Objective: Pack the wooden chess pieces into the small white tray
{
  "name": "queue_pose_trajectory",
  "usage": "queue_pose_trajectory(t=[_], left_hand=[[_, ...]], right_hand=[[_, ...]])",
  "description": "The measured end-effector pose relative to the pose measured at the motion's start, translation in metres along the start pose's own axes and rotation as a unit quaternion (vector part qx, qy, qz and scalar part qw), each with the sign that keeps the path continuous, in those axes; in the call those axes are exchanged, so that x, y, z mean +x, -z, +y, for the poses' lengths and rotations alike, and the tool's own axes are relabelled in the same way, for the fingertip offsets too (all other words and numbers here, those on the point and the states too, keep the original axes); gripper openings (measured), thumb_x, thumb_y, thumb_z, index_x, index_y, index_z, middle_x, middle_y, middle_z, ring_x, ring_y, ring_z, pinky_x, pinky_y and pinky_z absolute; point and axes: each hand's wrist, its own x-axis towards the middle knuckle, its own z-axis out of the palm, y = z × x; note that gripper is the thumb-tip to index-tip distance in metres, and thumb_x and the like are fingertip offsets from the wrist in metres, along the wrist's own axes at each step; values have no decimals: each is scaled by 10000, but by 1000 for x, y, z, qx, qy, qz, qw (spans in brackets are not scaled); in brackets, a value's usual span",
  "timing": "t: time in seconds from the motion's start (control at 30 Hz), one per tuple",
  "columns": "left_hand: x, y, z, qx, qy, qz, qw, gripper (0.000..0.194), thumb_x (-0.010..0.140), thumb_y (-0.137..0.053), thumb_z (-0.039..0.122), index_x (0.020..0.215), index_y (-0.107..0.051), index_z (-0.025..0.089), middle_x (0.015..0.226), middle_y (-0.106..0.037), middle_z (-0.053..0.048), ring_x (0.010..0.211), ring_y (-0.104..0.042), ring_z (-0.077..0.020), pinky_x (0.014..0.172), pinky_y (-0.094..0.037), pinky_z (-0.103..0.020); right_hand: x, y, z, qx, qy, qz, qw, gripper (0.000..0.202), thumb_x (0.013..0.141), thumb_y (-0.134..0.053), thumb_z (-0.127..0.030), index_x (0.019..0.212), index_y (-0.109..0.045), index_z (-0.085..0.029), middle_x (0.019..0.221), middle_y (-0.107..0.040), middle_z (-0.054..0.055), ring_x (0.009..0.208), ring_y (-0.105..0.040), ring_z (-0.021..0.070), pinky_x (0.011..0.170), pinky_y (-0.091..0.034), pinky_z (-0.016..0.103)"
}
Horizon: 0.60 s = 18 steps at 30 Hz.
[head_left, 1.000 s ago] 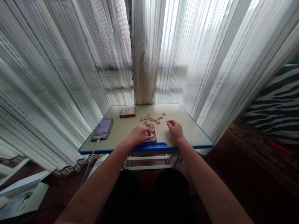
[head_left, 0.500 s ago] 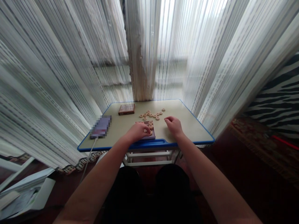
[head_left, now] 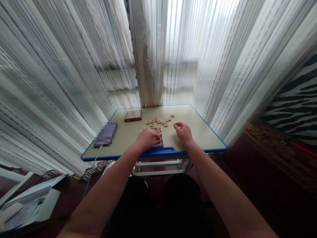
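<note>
An open box (head_left: 162,144) with round wooden pieces inside sits at the table's near edge. Over it is my left hand (head_left: 148,138), fingers bent down onto a round piece (head_left: 160,139) at the box's right side; the hand covers much of the box. My right hand (head_left: 183,132) rests on the table to the right of the box, fingers curled together; whether anything is between them is too small to tell. Several loose round pieces (head_left: 159,121) lie behind the box, and one (head_left: 172,115) lies farther back.
A brown flat box (head_left: 133,115) lies at the table's back left. On the left edge is a blurred phone-like device (head_left: 106,134) with a white cable (head_left: 93,167) hanging down. The blue-rimmed table (head_left: 203,132) stands before striped curtains. A white box (head_left: 47,205) is on the floor.
My left hand has shifted slightly up within the box, its fingers now at a piece higher in the right column. My right hand stays nearly in place. The view has moved slightly.
</note>
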Motion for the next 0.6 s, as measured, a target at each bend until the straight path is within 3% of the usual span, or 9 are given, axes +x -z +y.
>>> queue_pose_trajectory(t=[0.37, 0.5, 0.6], left_hand=[[-3, 1, 6, 9, 12, 17, 1000, 146, 758, -622, 295, 746, -724, 192, 847, -684, -52, 808, -608, -176, 801, -447, -288], [-8, 6, 1, -34, 29, 50, 998, 164, 762, -626, 313, 776, -724, 183, 844, -689, -44, 785, -609, -167, 768, -453, -279], [-11, 9, -4, -23, 46, 45, 998, 145, 750, -637, 290, 781, -729, 182, 842, -690, -43, 796, -612, -168, 769, -455, -274]], right_hand=[[-1, -1, -1, -13, 12, -13, 1000, 348, 833, -445, -412, 768, -670, -156, 796, -683, 85, 749, -592, 181, 710, -412, 284], [-2, -1, -2, -19, 17, -35, 999, 391, 858, -403, -426, 770, -676, -161, 804, -686, 85, 776, -599, 183, 711, -401, 279], [-3, -2, -2, -21, 21, -44, 999, 411, 865, -387, -435, 768, -683, -167, 808, -689, 78, 794, -604, 183, 728, -401, 275]])
